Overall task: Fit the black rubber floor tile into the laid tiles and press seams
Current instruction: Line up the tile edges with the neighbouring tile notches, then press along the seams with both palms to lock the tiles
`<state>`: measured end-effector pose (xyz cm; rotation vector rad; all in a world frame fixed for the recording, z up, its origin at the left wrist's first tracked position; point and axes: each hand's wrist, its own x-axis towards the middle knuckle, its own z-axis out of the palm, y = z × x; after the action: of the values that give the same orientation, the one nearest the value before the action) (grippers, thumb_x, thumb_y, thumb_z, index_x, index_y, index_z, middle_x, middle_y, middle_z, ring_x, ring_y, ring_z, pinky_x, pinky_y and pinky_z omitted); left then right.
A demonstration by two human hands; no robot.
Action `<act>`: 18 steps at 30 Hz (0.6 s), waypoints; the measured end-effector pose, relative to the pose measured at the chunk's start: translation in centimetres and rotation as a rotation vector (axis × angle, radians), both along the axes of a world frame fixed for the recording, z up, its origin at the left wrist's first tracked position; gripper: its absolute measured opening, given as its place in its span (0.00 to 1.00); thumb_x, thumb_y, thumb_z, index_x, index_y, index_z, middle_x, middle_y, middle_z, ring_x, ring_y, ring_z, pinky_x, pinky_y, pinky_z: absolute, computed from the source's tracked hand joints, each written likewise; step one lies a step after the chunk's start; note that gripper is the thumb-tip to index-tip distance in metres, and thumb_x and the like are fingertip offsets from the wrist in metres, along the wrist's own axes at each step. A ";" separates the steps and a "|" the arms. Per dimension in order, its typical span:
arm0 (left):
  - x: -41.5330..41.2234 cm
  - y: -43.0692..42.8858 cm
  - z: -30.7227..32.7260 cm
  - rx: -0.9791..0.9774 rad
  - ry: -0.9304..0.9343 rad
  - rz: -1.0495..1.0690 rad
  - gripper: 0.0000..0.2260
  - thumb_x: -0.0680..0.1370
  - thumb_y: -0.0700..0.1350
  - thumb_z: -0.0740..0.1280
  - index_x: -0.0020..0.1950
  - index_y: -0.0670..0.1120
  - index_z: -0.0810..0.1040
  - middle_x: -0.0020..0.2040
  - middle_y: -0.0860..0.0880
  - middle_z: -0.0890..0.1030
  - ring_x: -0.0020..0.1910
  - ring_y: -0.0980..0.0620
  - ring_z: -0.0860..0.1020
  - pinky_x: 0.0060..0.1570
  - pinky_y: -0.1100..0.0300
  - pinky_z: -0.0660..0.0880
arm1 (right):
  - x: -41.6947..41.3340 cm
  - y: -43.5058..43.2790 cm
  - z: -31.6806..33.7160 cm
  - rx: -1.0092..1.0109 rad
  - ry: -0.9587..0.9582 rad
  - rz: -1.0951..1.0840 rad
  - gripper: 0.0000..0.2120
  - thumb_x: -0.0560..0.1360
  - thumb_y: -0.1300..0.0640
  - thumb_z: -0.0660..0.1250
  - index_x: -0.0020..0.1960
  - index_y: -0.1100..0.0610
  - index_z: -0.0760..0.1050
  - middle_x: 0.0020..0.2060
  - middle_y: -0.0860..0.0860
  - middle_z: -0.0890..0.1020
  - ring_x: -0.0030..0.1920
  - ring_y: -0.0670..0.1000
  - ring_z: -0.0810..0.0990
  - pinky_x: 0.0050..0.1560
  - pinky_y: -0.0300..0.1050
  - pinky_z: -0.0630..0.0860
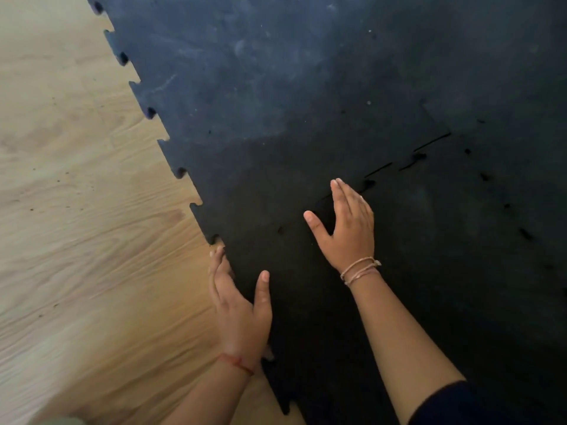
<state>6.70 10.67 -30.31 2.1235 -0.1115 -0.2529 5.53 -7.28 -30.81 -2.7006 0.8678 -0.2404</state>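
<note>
Black rubber tile (306, 332) lies flat, jigsaw seam partly gapped against laid tiles (276, 72).

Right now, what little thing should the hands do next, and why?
Probably slide the right hand up along the seam and press down: dark gaps show open there, just beyond its fingertips. The left hand rests against the black tile's toothed edge.

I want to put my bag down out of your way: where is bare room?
The wood floor left of the black mat, along its toothed edge, is bare; so is the far mat beyond both hands. It is crowded where the left hand meets the mat's edge and the right hand presses by the open seam.
</note>
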 end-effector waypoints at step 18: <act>1.2 0.6 -1.9 0.331 -0.353 -0.415 0.30 0.77 0.56 0.51 0.72 0.38 0.53 0.74 0.38 0.52 0.75 0.45 0.42 0.73 0.52 0.40 | -1.3 0.0 0.4 -0.069 0.146 0.117 0.35 0.76 0.38 0.49 0.74 0.60 0.48 0.75 0.57 0.49 0.75 0.55 0.47 0.73 0.50 0.47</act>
<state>7.87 11.32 -32.19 2.4424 -0.7685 -0.1415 4.27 -7.30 -30.38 -2.8506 0.7494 -0.0494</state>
